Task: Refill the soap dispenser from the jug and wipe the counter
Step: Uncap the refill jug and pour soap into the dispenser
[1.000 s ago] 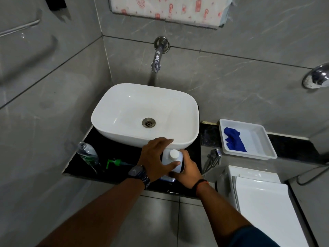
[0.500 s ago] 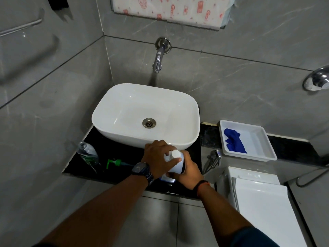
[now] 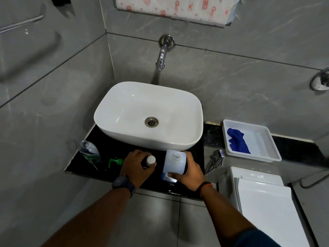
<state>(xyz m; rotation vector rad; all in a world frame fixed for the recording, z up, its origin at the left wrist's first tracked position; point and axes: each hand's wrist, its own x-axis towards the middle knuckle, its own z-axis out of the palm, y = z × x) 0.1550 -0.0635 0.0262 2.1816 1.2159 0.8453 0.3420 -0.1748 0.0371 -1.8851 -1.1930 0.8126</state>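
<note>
Cap (image 3: 151, 159) now off jug (image 3: 175, 162), apparently

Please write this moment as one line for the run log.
step: jug uncapped | left hand: holds white cap | right hand: grips jug on counter | dispenser bottle: open, not yet filled

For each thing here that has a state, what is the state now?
jug: upright, cap off, held by right hand
cap: in left hand
dispenser bottle: pump removed, open
pump: lying on counter
faucet: no water running
</note>
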